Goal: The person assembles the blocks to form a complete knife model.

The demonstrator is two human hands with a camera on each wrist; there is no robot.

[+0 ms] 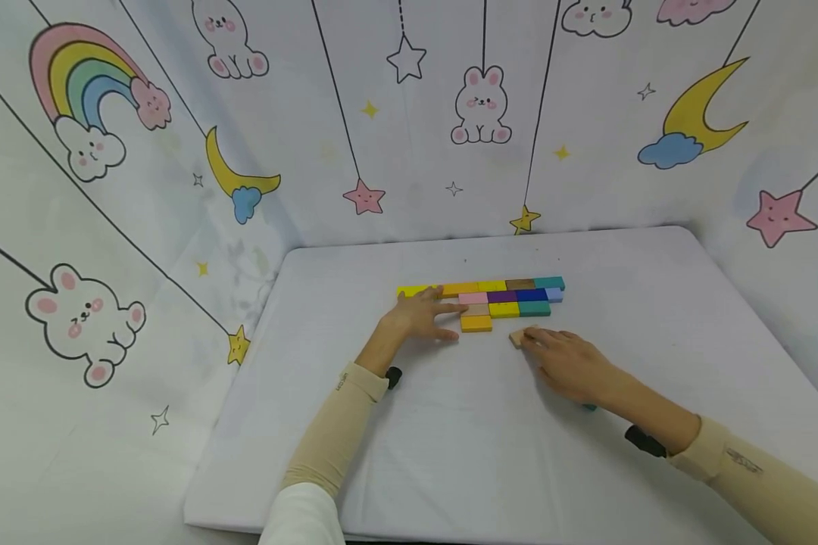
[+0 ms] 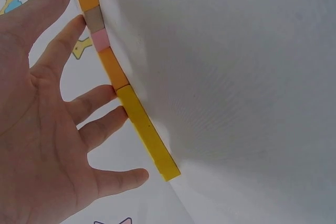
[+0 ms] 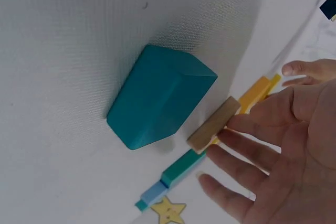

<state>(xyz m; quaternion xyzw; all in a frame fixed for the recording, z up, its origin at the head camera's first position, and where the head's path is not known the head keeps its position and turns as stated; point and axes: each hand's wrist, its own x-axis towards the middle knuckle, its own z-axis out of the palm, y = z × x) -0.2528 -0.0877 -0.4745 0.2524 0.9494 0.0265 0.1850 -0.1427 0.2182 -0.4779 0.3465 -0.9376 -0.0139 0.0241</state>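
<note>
My left hand spreads its fingers along the left side of flat colored blocks laid edge to edge. In the left wrist view, fingertips touch the long yellow block, the orange block and the tan block. The pink block lies between the tan and orange ones. With its fingertips, my right hand holds a plain wooden block just in front of the rows; the hand partly covers it in the head view. Beneath the right wrist sits a teal block, mostly hidden from above.
The rows also include a purple block, a dark blue block and a green block. One orange block forms the nearest row. A white cloth covers the table; a patterned backdrop rises behind it.
</note>
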